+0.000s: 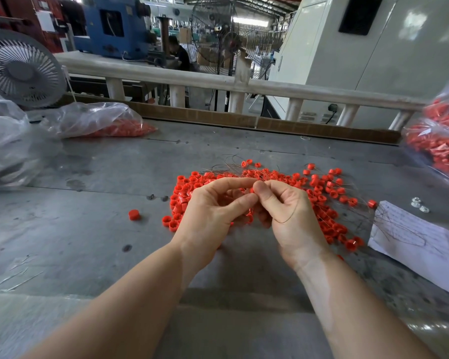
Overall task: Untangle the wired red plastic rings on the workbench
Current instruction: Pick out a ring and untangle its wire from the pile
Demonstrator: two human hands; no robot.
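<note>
A heap of small red plastic rings [319,193] strung on thin dark wires lies in the middle of the grey workbench [109,177]. Both hands hover just above the heap's near side, fingertips meeting. My left hand [213,211] pinches wire and rings between thumb and forefinger. My right hand [288,211] is closed on the same tangle, and a loop of wire [285,220] curls across its palm. Loose wire ends stick out beyond the heap at the far side [233,164]. The rings under my hands are hidden.
One red cap [133,215] lies alone to the left. Clear bags of red parts sit at the far left [106,123] and right [441,141]. A written paper sheet [412,237] lies right, a small fan [21,68] stands far left, and a rail borders the bench's far edge.
</note>
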